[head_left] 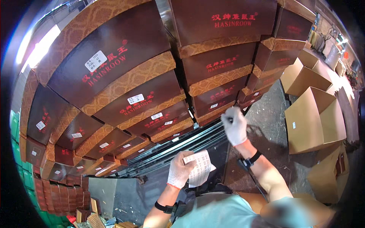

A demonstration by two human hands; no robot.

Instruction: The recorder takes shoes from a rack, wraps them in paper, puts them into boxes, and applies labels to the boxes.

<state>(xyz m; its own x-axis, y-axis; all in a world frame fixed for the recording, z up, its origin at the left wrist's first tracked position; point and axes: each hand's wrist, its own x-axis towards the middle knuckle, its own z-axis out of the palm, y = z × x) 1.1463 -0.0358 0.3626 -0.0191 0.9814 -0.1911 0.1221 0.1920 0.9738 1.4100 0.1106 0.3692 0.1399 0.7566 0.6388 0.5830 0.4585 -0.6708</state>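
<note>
My left hand (178,171), in a white work glove, grips a small sheet of printed white labels (200,167) in front of my body. Raised to the right, my gloved right hand (236,129) has its fingers curled together beside the stacks. A small dark patch shows at its fingertips, and I cannot make out what they hold, if anything. Facing me are stacked dark brown boxes (215,67) with tan patterned lids. Many carry a white label, such as the label (96,61) on a large upper-left box.
Open cardboard cartons (304,117) stand on the grey floor (266,114) at the right. Metal rails (171,146) run beneath the stacks. Reddish-brown boxes (62,193) are piled at the lower left beside green ones (28,182), with cardboard scraps (95,220) nearby.
</note>
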